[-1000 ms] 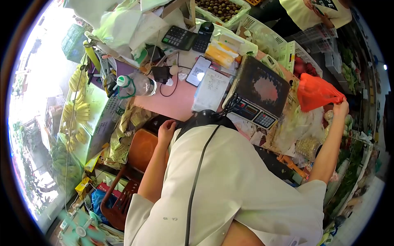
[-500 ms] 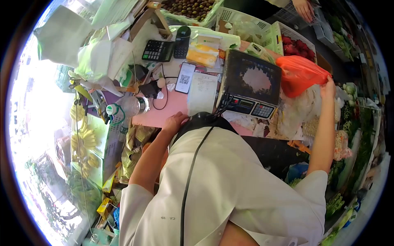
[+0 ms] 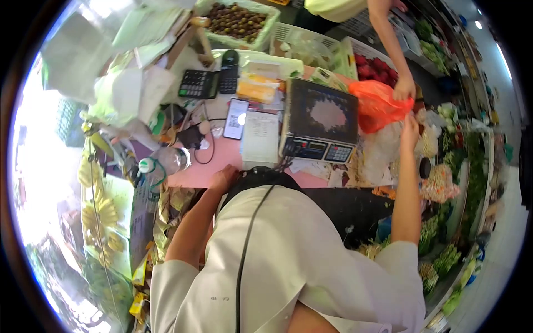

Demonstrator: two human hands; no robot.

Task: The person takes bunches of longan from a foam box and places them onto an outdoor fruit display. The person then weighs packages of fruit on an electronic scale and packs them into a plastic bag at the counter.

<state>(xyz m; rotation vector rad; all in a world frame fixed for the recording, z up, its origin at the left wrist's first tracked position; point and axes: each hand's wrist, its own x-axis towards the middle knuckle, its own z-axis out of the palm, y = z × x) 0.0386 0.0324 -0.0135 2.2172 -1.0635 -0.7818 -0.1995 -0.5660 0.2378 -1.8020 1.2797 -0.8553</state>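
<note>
My right hand (image 3: 410, 133) is closed on the gathered end of a red plastic bag (image 3: 378, 108), to the right of the weighing scale. Another person's hand (image 3: 404, 89) reaches down from the top and touches the same end of the bag. What the bag holds, if anything, cannot be made out. My left hand (image 3: 224, 177) lies on the near edge of the pink tabletop (image 3: 191, 176), its fingers resting loosely and holding nothing. Closest to it are a notepad (image 3: 260, 139) and a phone (image 3: 236, 119) showing a code.
The digital scale (image 3: 322, 119) stands in the middle of the counter. A calculator (image 3: 198, 83), a cordless handset (image 3: 229, 72) and yellow packets (image 3: 258, 89) lie behind. A plastic bottle (image 3: 172, 160) is at left. Crates of brown fruit (image 3: 236, 22) and red fruit (image 3: 375, 67) line the back.
The other person's arm has reached in, and their hand has come onto the red bag. My view has shifted to the right. My right hand keeps its grip; my left hand stays at the table edge.
</note>
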